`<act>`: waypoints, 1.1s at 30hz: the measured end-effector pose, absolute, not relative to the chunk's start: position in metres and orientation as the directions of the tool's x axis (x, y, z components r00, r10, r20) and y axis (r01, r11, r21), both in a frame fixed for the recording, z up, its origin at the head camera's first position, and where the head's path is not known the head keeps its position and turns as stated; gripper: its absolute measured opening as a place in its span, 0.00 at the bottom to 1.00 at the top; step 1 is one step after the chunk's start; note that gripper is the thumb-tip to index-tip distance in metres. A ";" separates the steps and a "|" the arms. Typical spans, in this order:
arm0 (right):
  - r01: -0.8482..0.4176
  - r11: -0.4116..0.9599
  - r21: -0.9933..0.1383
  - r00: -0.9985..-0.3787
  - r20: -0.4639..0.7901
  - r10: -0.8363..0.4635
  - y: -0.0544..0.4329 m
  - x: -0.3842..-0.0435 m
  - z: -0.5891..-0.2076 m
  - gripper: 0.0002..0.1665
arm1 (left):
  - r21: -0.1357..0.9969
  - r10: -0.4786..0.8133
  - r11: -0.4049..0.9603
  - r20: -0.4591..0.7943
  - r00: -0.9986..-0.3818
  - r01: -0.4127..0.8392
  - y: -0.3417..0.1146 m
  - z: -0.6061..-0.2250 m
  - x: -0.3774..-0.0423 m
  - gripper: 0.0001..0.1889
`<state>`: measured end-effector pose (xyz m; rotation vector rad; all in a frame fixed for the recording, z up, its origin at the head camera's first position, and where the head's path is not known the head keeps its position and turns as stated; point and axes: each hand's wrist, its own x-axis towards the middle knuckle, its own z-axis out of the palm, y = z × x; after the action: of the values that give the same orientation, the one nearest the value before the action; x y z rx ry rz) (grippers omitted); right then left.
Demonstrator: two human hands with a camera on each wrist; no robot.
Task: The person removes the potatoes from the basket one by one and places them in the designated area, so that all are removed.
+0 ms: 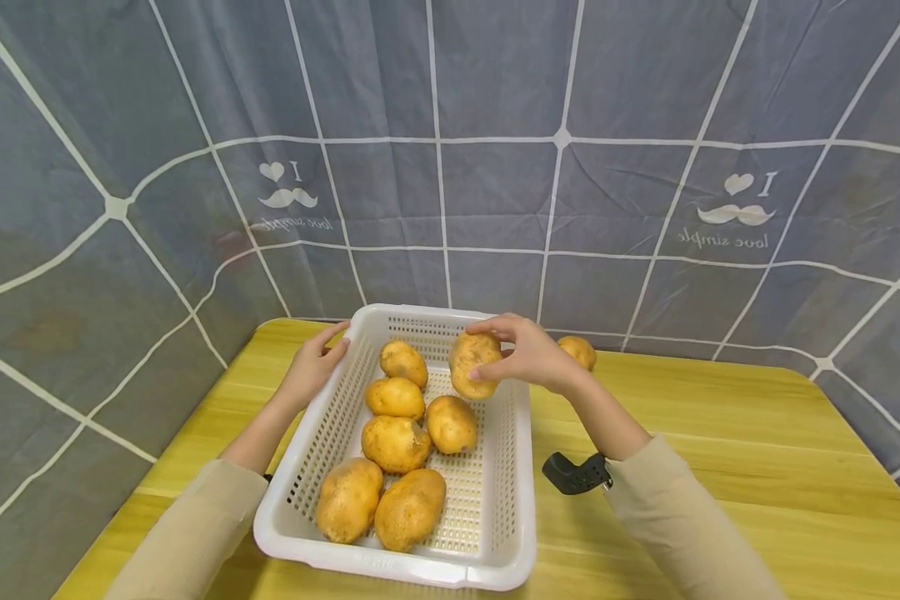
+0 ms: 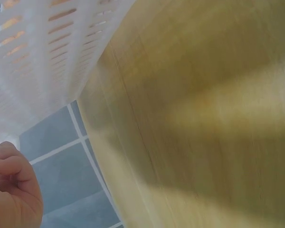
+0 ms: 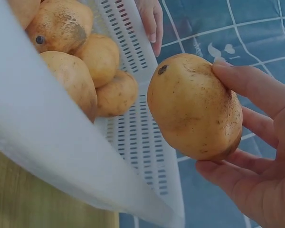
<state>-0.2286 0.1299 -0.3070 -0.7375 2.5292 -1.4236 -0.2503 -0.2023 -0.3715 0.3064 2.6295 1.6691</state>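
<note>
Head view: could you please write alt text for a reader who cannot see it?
A person's right hand holds a potato over a white plastic basket with six potatoes inside, while the left hand touches the basket's left side. Another potato lies right of the basket on a wooden table, before a grey curtain.

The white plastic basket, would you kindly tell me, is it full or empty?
Partly filled: six potatoes lie in the white plastic basket, with slotted floor bare beside them.
</note>
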 end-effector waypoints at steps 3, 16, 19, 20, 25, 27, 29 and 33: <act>-0.356 0.420 -0.835 -0.865 0.124 -0.487 0.135 -0.224 -0.305 0.37 | 0.886 0.166 0.434 0.098 -0.981 0.162 -0.202 -0.372 -0.251 0.27; -0.366 0.445 -0.817 -0.894 0.175 -0.413 0.166 -0.209 -0.304 0.36 | 0.888 0.151 0.433 0.100 -0.983 0.157 -0.202 -0.375 -0.253 0.27; -0.356 0.448 -0.820 -0.898 0.168 -0.407 0.175 -0.203 -0.306 0.36 | 0.889 0.157 0.427 0.107 -0.982 0.165 -0.202 -0.375 -0.253 0.27; -0.354 0.447 -0.822 -0.898 0.165 -0.407 0.178 -0.202 -0.307 0.36 | 0.889 0.160 0.427 0.106 -0.981 0.166 -0.201 -0.374 -0.253 0.27; -0.345 0.459 -0.819 -0.906 0.162 -0.392 0.191 -0.197 -0.314 0.36 | 0.893 0.160 0.421 0.100 -0.982 0.160 -0.202 -0.373 -0.252 0.27; -0.346 0.458 -0.819 -0.907 0.169 -0.385 0.195 -0.195 -0.317 0.36 | 0.892 0.158 0.424 0.100 -0.982 0.159 -0.202 -0.372 -0.252 0.27; -0.350 0.457 -0.818 -0.908 0.176 -0.379 0.199 -0.192 -0.320 0.36 | 0.891 0.157 0.427 0.098 -0.983 0.157 -0.202 -0.372 -0.251 0.27; -0.350 0.473 -0.808 -0.912 0.180 -0.368 0.208 -0.189 -0.324 0.36 | 0.887 0.155 0.435 0.096 -0.983 0.156 -0.203 -0.373 -0.252 0.27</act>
<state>-0.1888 0.2083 -0.3236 -0.6530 2.6804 -1.4635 -0.2516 -0.2032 -0.3730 0.2885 2.6611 1.6449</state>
